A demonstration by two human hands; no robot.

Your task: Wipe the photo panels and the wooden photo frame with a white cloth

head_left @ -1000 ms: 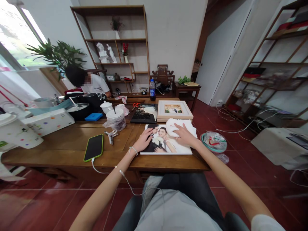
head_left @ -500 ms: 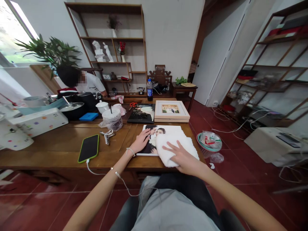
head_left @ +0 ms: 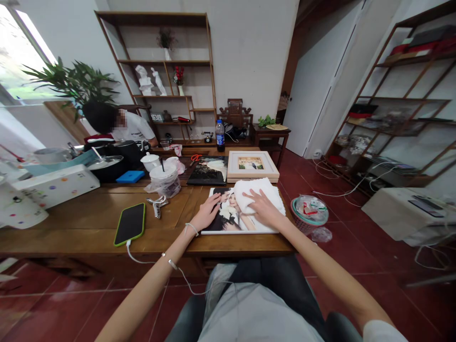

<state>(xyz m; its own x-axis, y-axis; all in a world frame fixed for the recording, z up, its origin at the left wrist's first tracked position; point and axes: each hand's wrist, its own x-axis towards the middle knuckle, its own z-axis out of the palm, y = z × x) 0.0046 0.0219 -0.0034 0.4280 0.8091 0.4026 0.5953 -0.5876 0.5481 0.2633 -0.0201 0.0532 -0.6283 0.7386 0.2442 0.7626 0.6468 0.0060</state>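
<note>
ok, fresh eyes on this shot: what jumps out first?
Probably the white cloth under the right hand, lying over the right part of a large photo of a couple at the table's near edge, with the left hand flat on the photo's left side. Next, the green-edged phone on the table to the left, and the blue-labelled bottle standing behind the pictures.

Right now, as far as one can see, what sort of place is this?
Probably a small studio or workroom, though a home or office is possible. On the wooden table lie a couple's photo and a framed picture; behind it, a shelf displays statues.
</note>
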